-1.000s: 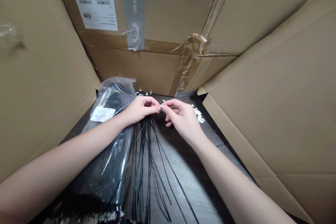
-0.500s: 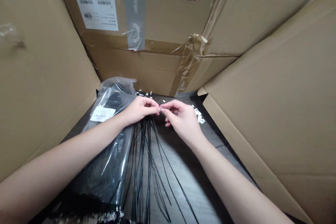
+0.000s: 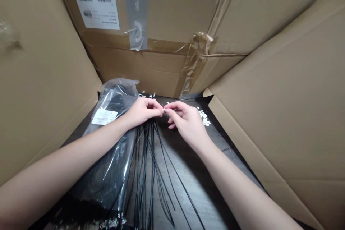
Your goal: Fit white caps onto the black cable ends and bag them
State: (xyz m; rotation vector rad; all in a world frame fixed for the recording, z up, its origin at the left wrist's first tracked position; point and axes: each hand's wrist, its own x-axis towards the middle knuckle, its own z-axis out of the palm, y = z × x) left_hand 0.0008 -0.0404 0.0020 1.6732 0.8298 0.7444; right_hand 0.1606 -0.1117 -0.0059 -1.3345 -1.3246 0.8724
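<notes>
Cardboard walls (image 3: 269, 93) surround a dark wooden surface (image 3: 188, 190); the far wall (image 3: 164, 14) bears a barcode label (image 3: 94, 3) and grey tape (image 3: 135, 7).

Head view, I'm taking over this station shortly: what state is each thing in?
Left hand: closed, fingertips meeting the right's.
Right hand: pinched, fingertips meeting the left's.
Thin black plastic strands: bunched beneath the left hand, splayed downward.
Small white tabs: loose, scattered on the dark surface.
Clear plastic bag: lying down, holding black contents, labelled.
Brown cardboard box flaps: folded open.
Brown packing tape: torn, wrinkled.
</notes>
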